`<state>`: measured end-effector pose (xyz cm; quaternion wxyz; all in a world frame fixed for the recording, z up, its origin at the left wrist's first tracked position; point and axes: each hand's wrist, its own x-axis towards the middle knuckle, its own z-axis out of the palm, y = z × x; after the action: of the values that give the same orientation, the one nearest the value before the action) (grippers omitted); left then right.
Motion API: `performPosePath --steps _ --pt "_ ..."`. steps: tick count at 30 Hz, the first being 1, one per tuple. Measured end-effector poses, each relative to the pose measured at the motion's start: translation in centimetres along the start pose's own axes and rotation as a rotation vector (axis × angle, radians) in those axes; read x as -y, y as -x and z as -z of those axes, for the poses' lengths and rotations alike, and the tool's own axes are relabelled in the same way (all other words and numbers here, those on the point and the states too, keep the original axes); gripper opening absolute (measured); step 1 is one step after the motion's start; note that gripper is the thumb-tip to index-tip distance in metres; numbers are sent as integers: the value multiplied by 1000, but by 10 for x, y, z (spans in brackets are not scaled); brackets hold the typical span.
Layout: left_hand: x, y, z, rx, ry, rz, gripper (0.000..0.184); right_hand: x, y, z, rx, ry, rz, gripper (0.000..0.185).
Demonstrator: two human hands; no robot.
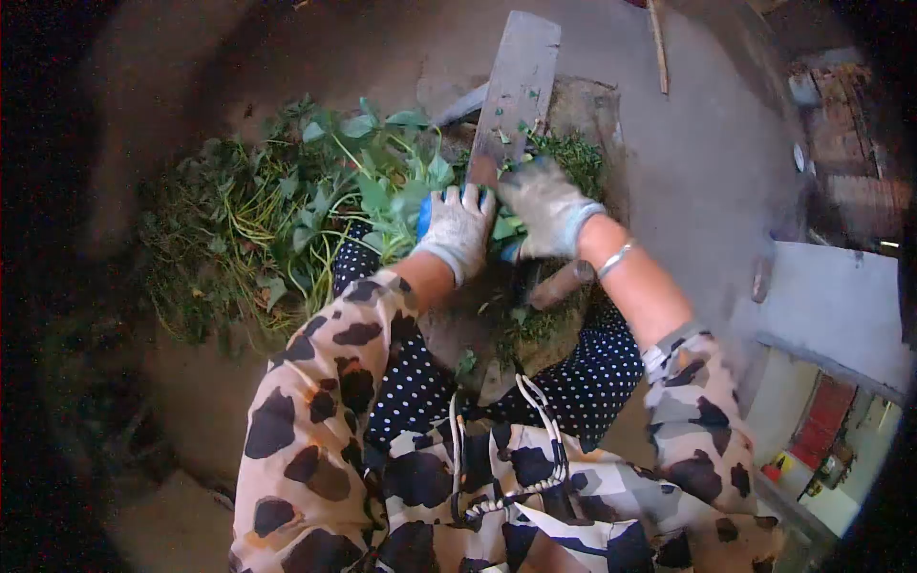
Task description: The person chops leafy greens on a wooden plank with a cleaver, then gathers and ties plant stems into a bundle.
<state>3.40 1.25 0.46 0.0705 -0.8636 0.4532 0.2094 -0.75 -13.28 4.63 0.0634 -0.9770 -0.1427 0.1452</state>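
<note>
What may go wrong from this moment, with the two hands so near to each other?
The blurred right hand is close to the left hand; they might knock together, though any tool there is unclear. The tangled vines could catch when pulled. Cut leaf pieces beside the plank may scatter.

Beyond the chopped greens along the plank's right edge, I have open floor to pass over. Heaped vines block me beyond its left edge, and a wooden cylinder lies close below my right hand.
</note>
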Motion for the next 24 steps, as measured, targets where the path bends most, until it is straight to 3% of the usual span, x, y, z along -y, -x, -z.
performPosePath --steps 1,3,4,5,7,8,11,13,15,17,18,19,20,22,23,24 --pt "0 -7 2 -3 36 15 76 -9 12 8 -74 -105 -67 66" --pt "7 -15 10 29 69 -21 63 -16 44 13 -470 -1005 -209 63" --pt "8 -17 16 73 58 -33 65 8 61 24 -722 -1543 -277 57" --pt "8 -20 15 67 57 -37 65 24 68 1 -996 -1583 -183 50" --pt "9 -21 13 100 46 -41 68 79 65 -49 -1141 -1293 -426 48" --pt "10 -23 4 74 20 -25 69 84 68 -48 -1039 -1187 -682 42" --pt "-1 -15 -9 -56 -30 -23 63 15 63 -2 -980 -1461 -700 31" --pt "-12 -8 5 1 -37 -37 58 -57 54 55 -594 -944 -619 21" --pt "-17 -6 6 -5 -160 -83 59 -122 24 51 -725 -1119 -394 19" --pt "-17 -11 3 -18 -175 -71 60 -177 -6 56 -494 -1720 -247 18" --pt "-15 -12 7 65 -190 -71 62 -187 -16 46 -500 -1716 -244 18" --pt "-15 -16 9 147 -208 -72 65 -193 -25 30 -600 -1479 -197 19" --pt "-16 -16 17 181 -188 -53 70 -171 -27 40 -686 -1244 -158 25" --pt "-19 -16 19 187 -166 -37 64 -74 29 57 -844 -1389 -529 19" --pt "-19 -16 18 191 -144 -10 59 -44 35 33 -1094 -1365 -627 21" --pt "-18 -14 14 185 -139 -1 59 -7 57 17 -1117 -1671 -465 20"
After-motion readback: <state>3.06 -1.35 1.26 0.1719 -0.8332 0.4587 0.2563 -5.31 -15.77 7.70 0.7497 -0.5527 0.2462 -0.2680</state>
